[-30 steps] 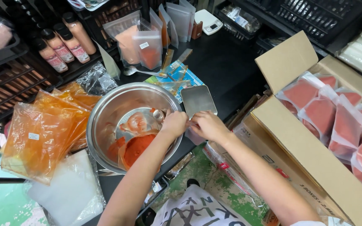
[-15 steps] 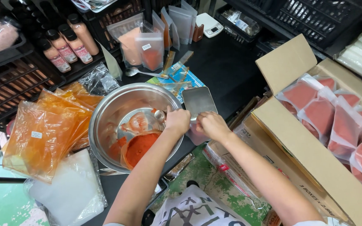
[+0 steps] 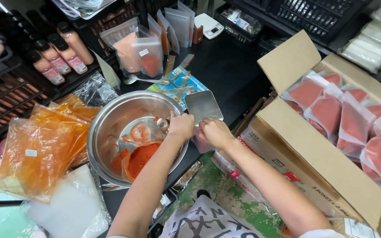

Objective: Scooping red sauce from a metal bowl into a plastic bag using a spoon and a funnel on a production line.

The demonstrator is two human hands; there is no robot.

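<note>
Dark worktop (image 3: pixel 239 66) runs under everything, crowded with packing supplies. At its middle, both hands meet over a small clear pouch (image 3: pixel 202 144) held at the rim of a steel mixing bowl (image 3: pixel 111 119), just in front of a small flat scale (image 3: pixel 203 105). The left hand (image 3: pixel 181 126) is closed around the handle of a metal scoop (image 3: pixel 144 132) that lies inside the bowl; the right hand (image 3: pixel 214 132) curls its fingers on the pouch's top, though whether it pinches the mouth open I cannot tell. The pouch hangs low beside the bowl, probably so the scoop has only a short way to travel.

Orange-red powder (image 3: pixel 140 158) sits in a clear liner at the bowl's near side. Left of the bowl lies a pile of emptied orange-stained bags (image 3: pixel 40 150), with a stack of clear bags (image 3: pixel 67 207) in front of them. Behind the bowl, filled stand-up pouches (image 3: pixel 148 57) stand upright near a spoon (image 3: pixel 148 80) and a colourful printed sheet (image 3: pixel 177 86). Bottles with dark caps (image 3: pixel 60 55) fill a crate at the far left. To the right, an open cardboard box (image 3: pixel 314 150) holds rows of sealed pouches of pinkish-red powder (image 3: pixel 331 110), within easy reach.
</note>
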